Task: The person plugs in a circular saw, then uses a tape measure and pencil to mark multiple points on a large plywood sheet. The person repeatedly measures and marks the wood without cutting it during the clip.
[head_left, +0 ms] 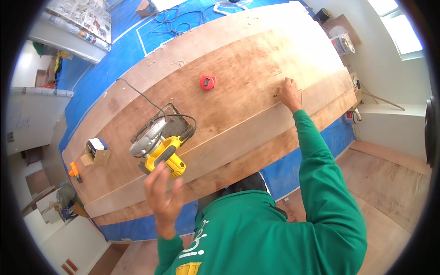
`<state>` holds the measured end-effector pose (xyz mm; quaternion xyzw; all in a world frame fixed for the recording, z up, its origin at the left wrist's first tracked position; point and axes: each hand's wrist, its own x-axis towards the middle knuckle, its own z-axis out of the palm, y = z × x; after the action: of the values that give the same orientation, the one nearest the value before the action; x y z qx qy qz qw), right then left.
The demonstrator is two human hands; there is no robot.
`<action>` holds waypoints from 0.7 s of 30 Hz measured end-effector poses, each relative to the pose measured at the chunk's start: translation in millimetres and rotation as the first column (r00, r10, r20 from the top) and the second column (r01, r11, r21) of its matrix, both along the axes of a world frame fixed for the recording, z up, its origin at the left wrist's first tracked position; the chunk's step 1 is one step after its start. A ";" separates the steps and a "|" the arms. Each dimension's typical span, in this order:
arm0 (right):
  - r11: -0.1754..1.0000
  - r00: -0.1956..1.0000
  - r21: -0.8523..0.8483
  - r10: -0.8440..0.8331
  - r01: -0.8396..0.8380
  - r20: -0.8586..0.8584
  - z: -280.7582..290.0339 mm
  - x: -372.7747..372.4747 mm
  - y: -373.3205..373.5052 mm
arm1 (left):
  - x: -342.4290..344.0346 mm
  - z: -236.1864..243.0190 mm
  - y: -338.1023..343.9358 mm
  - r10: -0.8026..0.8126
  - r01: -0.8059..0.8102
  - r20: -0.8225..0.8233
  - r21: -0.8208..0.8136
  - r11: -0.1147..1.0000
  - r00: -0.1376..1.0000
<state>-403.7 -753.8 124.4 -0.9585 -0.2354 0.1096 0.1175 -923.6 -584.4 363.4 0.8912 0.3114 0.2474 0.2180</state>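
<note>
My right hand [289,95] is closed at the edge of the upper plywood sheet [233,87], to the right. A thin yellow pencil [276,95] sticks out on its left side, its other end hidden by the fingers. Above the near edge of the stack, my left hand [163,196] is raised with its fingers apart and holds nothing. Just beyond it rests a yellow and grey circular saw [165,153] with a dark base plate, its cord trailing away over the wood. A red tape measure [207,82] lies on the sheet between the saw and my right hand.
Left of the saw are an open cardboard box [96,156] and an orange-handled tool [74,172]. Blue sheeting [126,27] covers the floor behind, with a coiled blue cable [176,23] on it. A paint can [352,116] stands by the right wall.
</note>
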 end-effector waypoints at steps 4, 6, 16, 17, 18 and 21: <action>0.991 0.976 0.070 -0.127 0.116 0.177 6.5 19.9 -14.3 | 124.3 -0.6 28.9 -0.222 0.221 0.003 0.104 0.970 0.975; 0.943 0.974 -0.243 -0.223 0.228 0.049 14.0 29.6 -17.4 | 149.5 2.1 29.3 -0.231 0.234 -0.040 0.071 0.970 0.972; 0.887 0.849 0.093 0.460 -0.452 -0.262 22.1 2.9 -30.6 | 146.4 -11.7 -12.0 -0.172 0.172 -0.101 -0.010 0.985 0.980; 0.866 0.823 0.045 0.488 -0.498 -0.292 24.8 1.9 -32.2 | 137.0 -14.8 -16.5 -0.145 0.143 -0.095 -0.031 0.989 0.985; 0.831 0.779 0.031 0.533 -0.555 -0.329 26.7 2.2 -30.9 | 126.4 -17.9 -18.8 -0.105 0.105 -0.116 -0.007 0.994 0.988; 0.801 0.738 -0.031 0.536 -0.598 -0.410 26.5 9.5 -13.0 | 86.5 -20.7 -16.5 0.055 -0.048 -0.153 0.048 0.998 0.987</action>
<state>-394.2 -766.8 150.8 -0.8066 -0.4797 0.3426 0.0443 -837.1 -600.9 342.7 0.9039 0.3448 0.1899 0.1671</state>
